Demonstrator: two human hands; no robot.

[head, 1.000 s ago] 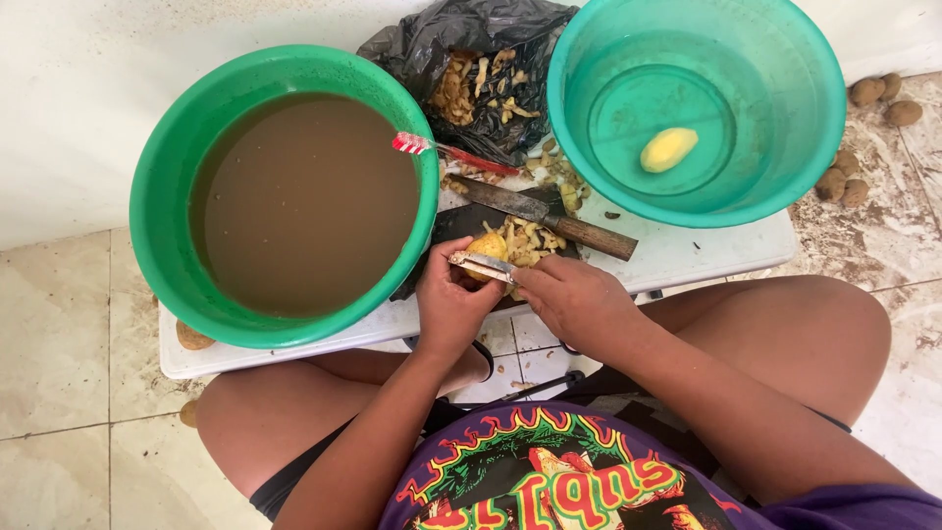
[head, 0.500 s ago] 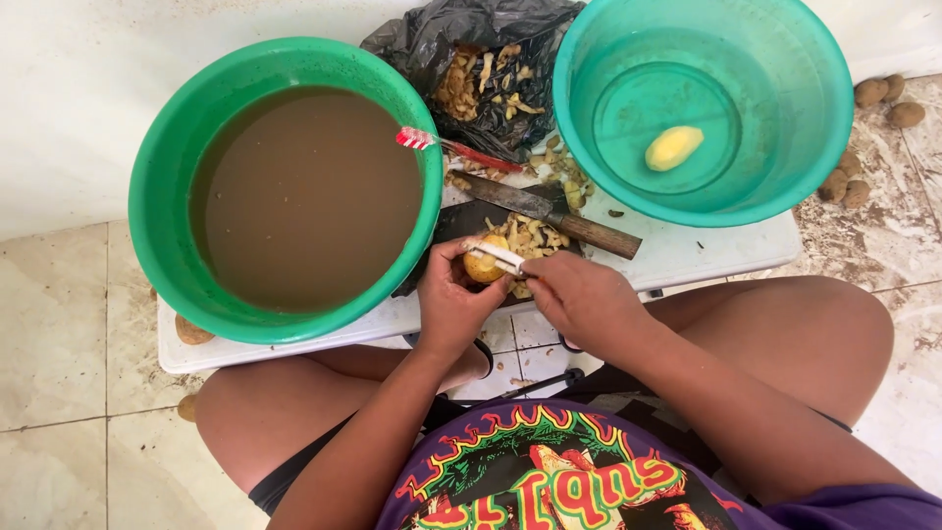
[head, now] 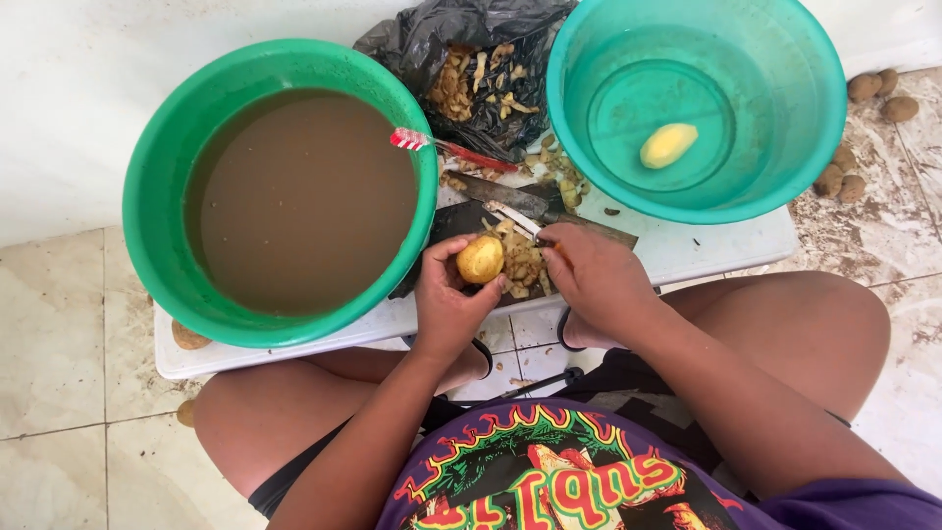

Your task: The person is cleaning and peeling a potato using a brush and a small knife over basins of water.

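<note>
While hands [head: 520,280] crowd potato [head: 481,260] — basins flank.

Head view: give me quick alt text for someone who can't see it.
A seated person's left hand holds a partly peeled potato over a pile of peelings, while the right hand holds a peeler. Beyond sit a green basin of muddy water and a teal basin with one peeled potato.

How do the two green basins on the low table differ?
The left basin holds murky brown water nearly to its rim; the right basin holds clear water. The left basin shows nothing through its water, with a red and white toothbrush resting on its edge; the right basin has one peeled yellow potato in it. Both are round and green, either side of a black bag of peelings.
</note>
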